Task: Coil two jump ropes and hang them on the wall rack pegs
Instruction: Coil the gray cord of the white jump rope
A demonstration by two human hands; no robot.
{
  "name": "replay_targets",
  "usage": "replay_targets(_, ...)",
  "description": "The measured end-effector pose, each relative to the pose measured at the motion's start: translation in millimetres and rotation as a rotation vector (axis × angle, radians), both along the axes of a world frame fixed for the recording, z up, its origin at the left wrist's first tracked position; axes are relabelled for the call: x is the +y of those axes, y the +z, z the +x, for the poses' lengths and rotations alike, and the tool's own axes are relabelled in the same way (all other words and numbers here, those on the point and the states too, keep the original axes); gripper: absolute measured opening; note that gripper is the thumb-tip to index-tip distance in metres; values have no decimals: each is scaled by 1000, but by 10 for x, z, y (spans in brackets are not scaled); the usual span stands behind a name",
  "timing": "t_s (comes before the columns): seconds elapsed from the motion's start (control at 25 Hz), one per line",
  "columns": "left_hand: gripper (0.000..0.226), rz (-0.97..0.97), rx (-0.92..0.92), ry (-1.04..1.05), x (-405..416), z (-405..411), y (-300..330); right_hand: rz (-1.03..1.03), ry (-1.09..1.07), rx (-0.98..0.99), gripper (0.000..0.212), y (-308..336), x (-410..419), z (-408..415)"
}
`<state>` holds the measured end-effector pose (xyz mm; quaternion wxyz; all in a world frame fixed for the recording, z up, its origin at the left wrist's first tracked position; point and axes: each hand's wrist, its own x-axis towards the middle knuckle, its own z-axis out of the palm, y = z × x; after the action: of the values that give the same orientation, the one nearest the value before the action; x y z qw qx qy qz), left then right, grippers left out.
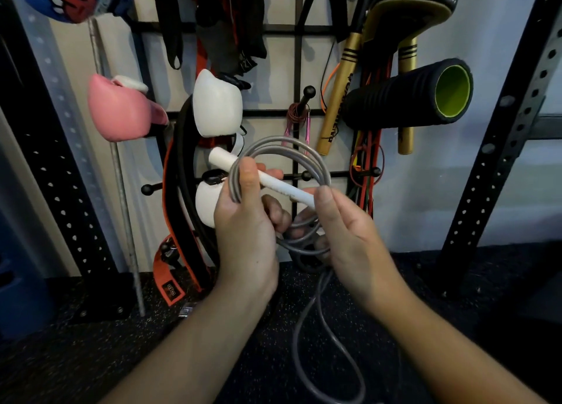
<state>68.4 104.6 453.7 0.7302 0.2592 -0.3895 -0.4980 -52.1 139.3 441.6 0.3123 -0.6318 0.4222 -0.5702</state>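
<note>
A grey jump rope (292, 151) with a white handle (273, 183) is partly coiled in front of the wall rack (299, 57). My left hand (246, 221) pinches the coil and the handle's upper part. My right hand (346, 230) grips the handle's lower end and the rope loops under it. The rope's loose tail (307, 327) hangs down to the floor. A second rope (296, 114), dark red with pink handles, hangs coiled on a black ball-tipped peg (308, 92). A bare peg (305, 176) shows through the grey coil.
Pink (121, 111) and white boxing gloves (217, 102), a black foam roller (410, 95), gold sticks (337, 96), bands and straps crowd the rack. An orange-edged belt (173, 218) hangs at lower left. Perforated black uprights (501, 148) flank the rack. Dark speckled flooring lies below.
</note>
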Motion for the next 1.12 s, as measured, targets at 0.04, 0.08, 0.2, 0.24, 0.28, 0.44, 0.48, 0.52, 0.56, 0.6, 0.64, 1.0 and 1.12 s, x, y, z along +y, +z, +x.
replay_targets(0.04,33,30,3,-14,22,-27,-23,-12,-26,-23,50,-1,-7,43)
replay_targets(0.08,34,54,-2,-25,22,-32,-42,-17,-58,-16,51,5,-21,59)
replay_targets(0.2,25,81,-142,-20,-27,60,-51,-5,-126,82,55,105,-68,-67)
replay_targets(0.24,34,86,-208,-16,-60,114,-42,6,-110,123,52,142,-86,-141)
replay_targets(0.28,60,87,-301,-8,-94,184,-21,17,-79,160,48,178,-98,-212)
replay_targets(0.44,112,-174,-1021,51,-143,563,207,2,31,307,44,195,-130,-394)
replay_targets(0.48,103,-247,-1232,-39,-106,610,304,1,59,358,42,175,-119,-388)
replay_targets(0.52,91,-288,-1404,-147,-64,619,373,1,91,414,41,152,-103,-362)
replay_targets(0.56,75,-307,-1500,-246,-40,606,410,-9,122,470,39,124,-95,-329)
replay_targets(0.6,57,-313,-1508,-307,-52,587,413,-31,146,510,34,103,-84,-295)
replay_targets(0.64,42,-300,-1463,-345,-62,569,405,-62,146,527,31,89,-81,-272)
replay_targets(1.0,10,-327,-1183,-316,-86,570,322,92,211,220,39,110,-122,-421)
replay_targets(1.12,21,-313,-1089,-258,-113,622,332,82,176,300,29,48,-172,-508)
